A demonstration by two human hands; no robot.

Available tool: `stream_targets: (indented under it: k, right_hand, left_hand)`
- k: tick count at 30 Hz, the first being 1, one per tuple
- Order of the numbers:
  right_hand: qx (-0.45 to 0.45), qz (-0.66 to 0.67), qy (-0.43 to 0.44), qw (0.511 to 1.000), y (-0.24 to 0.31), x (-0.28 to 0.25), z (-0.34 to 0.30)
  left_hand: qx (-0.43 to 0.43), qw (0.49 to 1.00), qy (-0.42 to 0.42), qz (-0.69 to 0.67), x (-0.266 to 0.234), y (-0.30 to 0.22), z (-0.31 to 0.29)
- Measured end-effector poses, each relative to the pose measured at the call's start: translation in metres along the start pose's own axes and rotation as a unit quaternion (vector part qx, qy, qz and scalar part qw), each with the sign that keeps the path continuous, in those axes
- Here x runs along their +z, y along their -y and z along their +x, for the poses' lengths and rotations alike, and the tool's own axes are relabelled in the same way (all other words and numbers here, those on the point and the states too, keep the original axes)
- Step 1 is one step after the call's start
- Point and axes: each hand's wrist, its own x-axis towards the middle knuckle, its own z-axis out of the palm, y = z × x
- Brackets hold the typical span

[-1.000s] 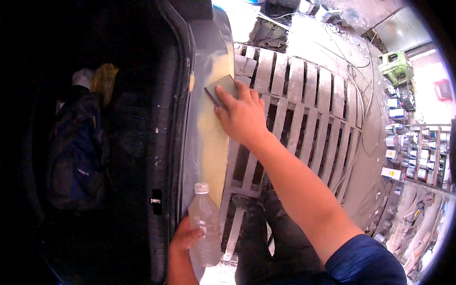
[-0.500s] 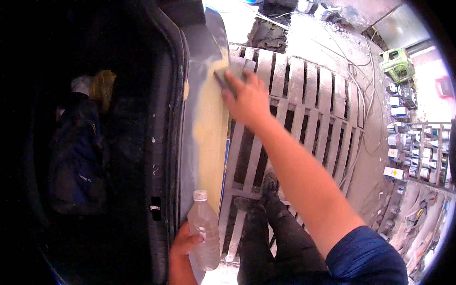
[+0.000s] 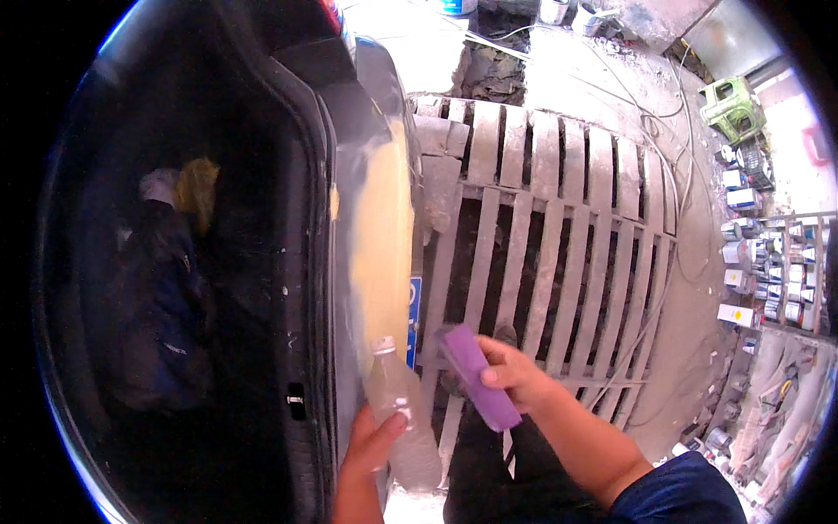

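Note:
A clear plastic bottle point(image 3: 393, 380) with a white cap and cloudy liquid in it is gripped in my left hand point(image 3: 368, 447), tilted beside the car's rear bumper. In my right hand point(image 3: 521, 377) I hold a long purple sanding block point(image 3: 478, 377), raised over the slats and apart from the bumper. A broad patch of yellow filler point(image 3: 382, 236) covers much of the grey bumper point(image 3: 377, 83). Part of a blue plate point(image 3: 414, 321) shows at the bumper's outer side, behind the bottle.
The dark open trunk point(image 3: 249, 288) lies to the left, with a dark bag point(image 3: 166, 306) inside. Slatted wooden pallets point(image 3: 550, 253) cover the floor underfoot. Hoses point(image 3: 685, 175) trail across the ground. At right are a green stool point(image 3: 731, 109) and shelves of cans point(image 3: 786, 271).
My right hand has left the upper filler patch and come down and back with the sanding block. The bottle in my left hand has shifted slightly right and tilted.

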Motion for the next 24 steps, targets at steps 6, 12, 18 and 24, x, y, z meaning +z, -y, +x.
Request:
stream_targets:
  k: [6, 12, 18, 24]
  right_hand:
    - [0.045, 0.085, 0.132, 0.987, 0.011, 0.007, -0.008]
    - [0.055, 0.134, 0.139, 0.980, 0.044, -0.022, 0.012]
    - [0.066, 0.157, 0.135, 0.976, 0.046, -0.040, 0.026]
    - [0.082, 0.147, 0.118, 0.979, 0.058, -0.053, 0.024]
  left_hand:
    - [0.088, 0.946, -0.136, 0.281, 0.067, -0.040, 0.034]
    - [0.211, 0.875, -0.136, 0.415, 0.065, -0.058, 0.044]
    - [0.393, 0.772, -0.166, 0.471, 0.042, -0.037, 0.086]
    - [0.261, 0.514, -0.206, 0.791, 0.063, -0.083, 0.146]
